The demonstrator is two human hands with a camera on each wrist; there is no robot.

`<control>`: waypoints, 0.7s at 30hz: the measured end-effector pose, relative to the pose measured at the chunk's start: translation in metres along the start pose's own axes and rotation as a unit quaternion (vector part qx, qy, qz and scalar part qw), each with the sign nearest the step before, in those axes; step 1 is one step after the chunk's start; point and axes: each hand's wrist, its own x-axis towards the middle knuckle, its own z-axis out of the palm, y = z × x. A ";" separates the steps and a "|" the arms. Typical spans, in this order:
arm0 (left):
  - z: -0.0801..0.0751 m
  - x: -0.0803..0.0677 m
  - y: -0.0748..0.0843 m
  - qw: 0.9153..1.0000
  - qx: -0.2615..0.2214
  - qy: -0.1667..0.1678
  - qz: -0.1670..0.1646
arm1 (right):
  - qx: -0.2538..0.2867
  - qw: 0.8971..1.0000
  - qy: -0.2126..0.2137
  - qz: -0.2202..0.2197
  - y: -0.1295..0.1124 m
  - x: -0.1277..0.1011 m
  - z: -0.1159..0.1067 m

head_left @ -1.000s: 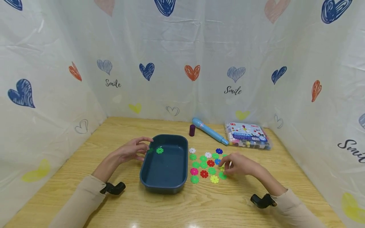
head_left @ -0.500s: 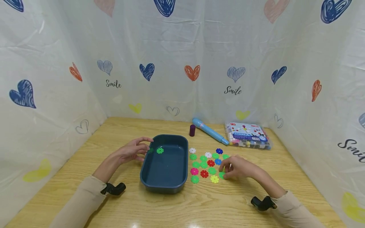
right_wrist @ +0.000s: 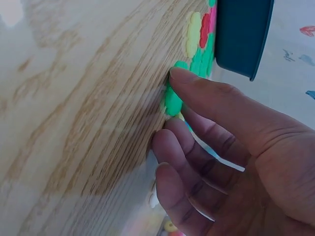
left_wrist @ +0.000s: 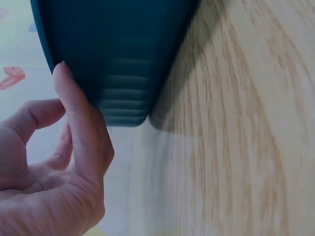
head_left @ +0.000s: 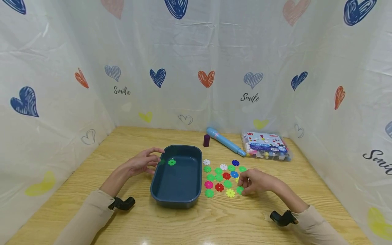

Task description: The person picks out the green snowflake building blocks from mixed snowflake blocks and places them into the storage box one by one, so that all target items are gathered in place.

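A dark blue tray [head_left: 175,202] stands mid-table with one green flake [head_left: 172,162] lying inside near its far end. My left hand [head_left: 152,158] rests at the tray's far left corner, and its fingers [left_wrist: 78,128] touch the tray's outer wall [left_wrist: 123,49]. Several coloured flakes [head_left: 222,176] lie flat on the table to the right of the tray. My right hand [head_left: 242,186] is at the near right edge of that cluster. There its thumb [right_wrist: 189,78] and index finger pinch a green flake [right_wrist: 173,101] that lies on the wood.
A blue marker [head_left: 225,141] and its purple cap [head_left: 206,140] lie behind the flakes, with a clear plastic box [head_left: 265,145] of pieces to their right. Heart-print curtains close in the table on three sides. Bare wood runs along the near edge.
My right hand has slid a little toward me, from among the flakes to the green flake at the cluster's near right. The left hand and the tray have not moved.
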 end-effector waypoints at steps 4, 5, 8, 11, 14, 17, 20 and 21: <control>-0.001 0.000 0.000 1.000 0.000 -0.003 0.001 | 0.007 1.000 -0.001 -0.001 -0.001 0.000 0.000; -0.001 -0.001 0.000 1.000 -0.001 -0.003 0.001 | 0.008 1.000 -0.001 -0.002 -0.002 0.000 0.000; -0.001 -0.001 0.001 1.000 -0.001 -0.002 0.000 | 0.012 1.000 0.001 -0.003 -0.003 -0.001 0.000; 0.000 -0.002 0.001 1.000 0.001 0.000 -0.001 | 0.008 1.000 0.006 -0.002 -0.004 -0.001 0.000; 0.000 -0.002 0.002 1.000 0.002 -0.001 -0.001 | 0.003 1.000 0.013 -0.005 -0.004 -0.002 0.000; 0.001 -0.001 0.002 1.000 0.002 -0.001 -0.003 | 0.008 1.000 0.017 -0.010 -0.005 -0.003 -0.001; 0.001 -0.002 0.002 1.000 0.005 0.001 -0.003 | 0.031 0.999 0.011 -0.014 -0.004 -0.004 -0.001; 0.001 -0.002 0.002 1.000 0.006 0.001 -0.003 | 0.041 0.999 0.007 -0.015 -0.004 -0.005 -0.001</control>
